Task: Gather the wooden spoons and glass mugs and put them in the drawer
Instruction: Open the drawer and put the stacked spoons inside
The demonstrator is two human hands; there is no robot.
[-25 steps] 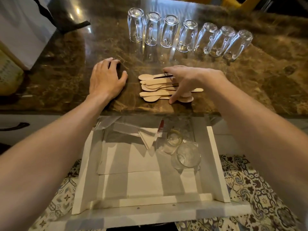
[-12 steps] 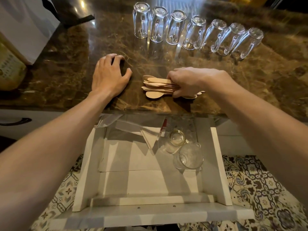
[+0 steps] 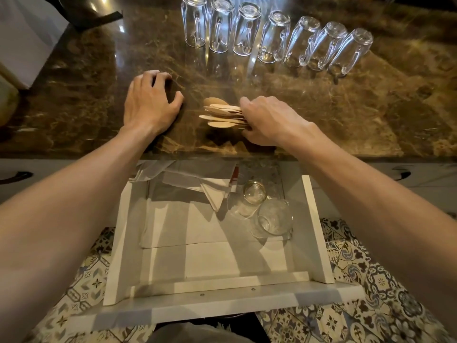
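Note:
A bundle of several flat wooden spoons (image 3: 221, 115) lies at the front of the brown marble counter, bowls pointing left. My right hand (image 3: 269, 121) is closed around their handle ends, holding the bunch together. My left hand (image 3: 149, 103) rests palm down on the counter just left of the spoons, holding nothing. Several glass mugs (image 3: 274, 37) stand upside down in a row at the back of the counter. Below the counter edge the white drawer (image 3: 319, 233) stands pulled out, with two glass mugs (image 3: 262, 206) lying in its back right part.
Folded white paper and a plastic bag (image 3: 197, 184) lie at the back of the drawer. A white box (image 3: 27, 38) stands at the counter's left. Patterned floor tiles (image 3: 371, 280) show beside the drawer. Dark drawer handles sit on the cabinet fronts at both sides.
My right hand has swept the spread spoons together into one tight bundle and closed on their handles. The left hand has stayed flat on the counter.

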